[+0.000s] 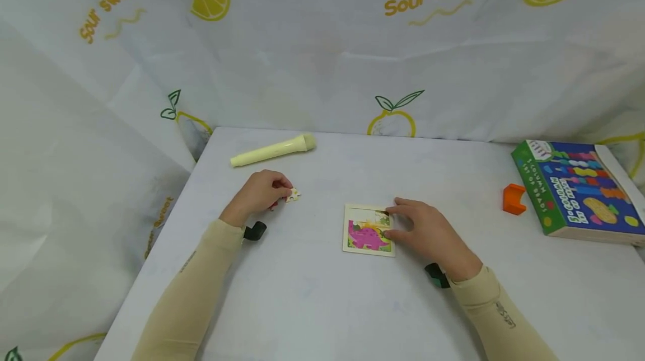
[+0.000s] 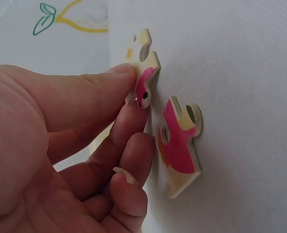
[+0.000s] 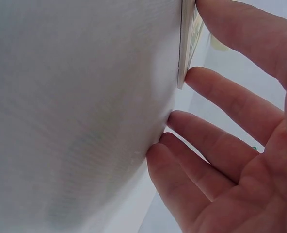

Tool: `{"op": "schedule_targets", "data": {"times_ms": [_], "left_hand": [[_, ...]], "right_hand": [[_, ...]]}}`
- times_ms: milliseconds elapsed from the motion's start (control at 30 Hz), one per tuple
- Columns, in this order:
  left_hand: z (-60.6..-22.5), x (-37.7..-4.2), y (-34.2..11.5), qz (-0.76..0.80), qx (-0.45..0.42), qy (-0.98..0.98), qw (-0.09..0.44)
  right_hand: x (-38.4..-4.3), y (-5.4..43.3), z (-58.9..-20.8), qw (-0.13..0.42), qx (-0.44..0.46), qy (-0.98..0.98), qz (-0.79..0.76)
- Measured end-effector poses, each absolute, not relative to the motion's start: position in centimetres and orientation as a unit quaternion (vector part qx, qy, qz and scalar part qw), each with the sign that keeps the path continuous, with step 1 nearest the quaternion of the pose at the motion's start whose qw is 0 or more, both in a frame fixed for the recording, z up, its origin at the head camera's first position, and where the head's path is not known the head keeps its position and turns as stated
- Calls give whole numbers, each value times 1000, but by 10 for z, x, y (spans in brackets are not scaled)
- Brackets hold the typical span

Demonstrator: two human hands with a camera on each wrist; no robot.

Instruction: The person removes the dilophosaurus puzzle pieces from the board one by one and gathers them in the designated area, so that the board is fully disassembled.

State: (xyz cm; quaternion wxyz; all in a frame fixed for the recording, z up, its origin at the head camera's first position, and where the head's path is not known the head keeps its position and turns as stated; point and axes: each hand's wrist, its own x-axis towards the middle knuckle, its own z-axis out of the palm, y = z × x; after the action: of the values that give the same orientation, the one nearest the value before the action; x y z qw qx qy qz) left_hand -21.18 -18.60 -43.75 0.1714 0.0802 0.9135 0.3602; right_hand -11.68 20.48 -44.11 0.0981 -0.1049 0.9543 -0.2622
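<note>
My left hand (image 1: 259, 192) pinches a jigsaw puzzle piece (image 2: 144, 70) between thumb and finger, just over the table. Cream and pink, that piece has a printed eye. Below the curled fingers, a second pink puzzle piece (image 2: 182, 145) lies on the white cloth; in the head view the hand partly hides it. To the right is a small square puzzle board (image 1: 346, 231) with a pink dinosaur picture, its upper part paler. My right hand (image 1: 428, 232) touches the board's right side with thumb and index finger. Its other fingers extend loosely at the cloth in the right wrist view.
A pale yellow microphone-shaped tube (image 1: 272, 151) lies behind my left hand. On the right are an orange plastic piece (image 1: 513, 199) and a blue and green bead-set box (image 1: 589, 193). A white lemon-print curtain (image 1: 312, 70) hangs behind the table.
</note>
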Motion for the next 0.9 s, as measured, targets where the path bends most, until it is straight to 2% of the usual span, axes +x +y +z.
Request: {"op": "schedule_targets", "data": {"times_ms": [333, 467, 567, 900], "left_hand": [[-434, -213, -180, 362, 82, 915, 160], [-430, -212, -166, 343, 119, 922, 138], [-429, -210, -140, 329, 158, 922, 127], [-425, -194, -34, 268, 302, 902, 153]], "right_hand": [[-116, 206, -440, 98, -98, 955, -262], [-118, 205, -441, 98, -100, 955, -261], [-119, 205, -441, 100, -99, 956, -259], [-119, 207, -439, 89, -102, 952, -276]]}}
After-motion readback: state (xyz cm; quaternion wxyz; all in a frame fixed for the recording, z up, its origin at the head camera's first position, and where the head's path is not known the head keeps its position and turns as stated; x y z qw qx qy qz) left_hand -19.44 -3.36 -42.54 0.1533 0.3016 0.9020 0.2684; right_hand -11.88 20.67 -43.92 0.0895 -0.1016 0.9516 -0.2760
